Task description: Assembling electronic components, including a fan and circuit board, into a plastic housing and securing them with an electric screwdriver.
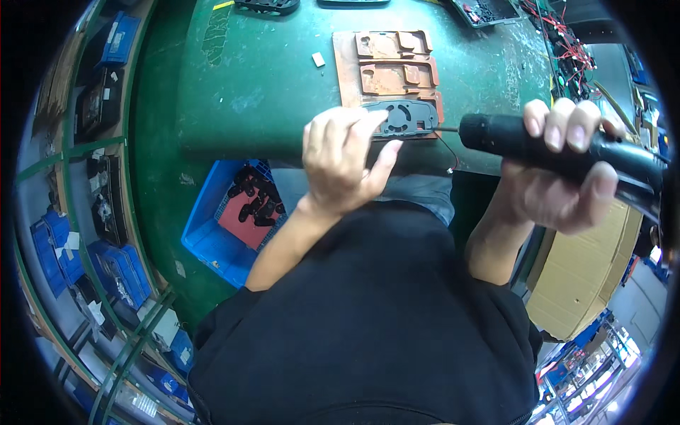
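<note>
My right hand [559,163] is wrapped round a black electric screwdriver [510,136], held nearly level. Its thin bit points left and reaches the right end of a black plastic housing [414,117]; whether it sits on a screw is too small to tell. That housing has a round slotted pattern and lies in the nearest slot of a brown fixture [347,67]. At its left end, my left hand [336,156] grips the housing, index fingertip on its face and thumb by the near edge. A thin wire [446,147] with a small connector hangs from the housing.
Two recesses of the fixture lie beyond the housing. A small white piece [318,59] lies on the green table [269,85]. A tray of small parts [487,10] and red wires [567,42] are far right. Below left stands a blue crate [212,234] of black parts; a cardboard box [581,269] is right.
</note>
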`<action>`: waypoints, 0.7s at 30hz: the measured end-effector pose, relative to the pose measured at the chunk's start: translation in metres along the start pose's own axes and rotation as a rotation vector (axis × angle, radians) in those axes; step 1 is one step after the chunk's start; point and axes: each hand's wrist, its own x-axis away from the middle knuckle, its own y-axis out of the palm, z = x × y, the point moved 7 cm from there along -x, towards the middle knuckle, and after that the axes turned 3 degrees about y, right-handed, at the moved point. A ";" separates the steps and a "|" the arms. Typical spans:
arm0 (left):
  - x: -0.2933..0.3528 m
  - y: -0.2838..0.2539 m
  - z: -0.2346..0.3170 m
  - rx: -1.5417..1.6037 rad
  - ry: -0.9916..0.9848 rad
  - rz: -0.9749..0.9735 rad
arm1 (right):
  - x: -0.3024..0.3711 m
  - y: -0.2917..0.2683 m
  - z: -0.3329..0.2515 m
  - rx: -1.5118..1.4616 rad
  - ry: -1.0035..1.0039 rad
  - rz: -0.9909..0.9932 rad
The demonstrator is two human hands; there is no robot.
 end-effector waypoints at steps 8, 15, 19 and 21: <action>0.006 0.037 -0.009 0.026 0.154 -0.122 | -0.003 -0.002 0.035 0.101 0.008 0.026; 0.006 0.037 -0.013 0.108 0.188 -0.074 | -0.006 -0.008 0.045 0.095 0.056 0.010; 0.004 0.041 -0.013 0.138 0.205 -0.081 | -0.007 -0.010 0.048 0.125 0.070 -0.021; 0.007 0.038 -0.018 0.134 0.178 -0.061 | -0.006 -0.005 0.058 0.144 0.108 -0.030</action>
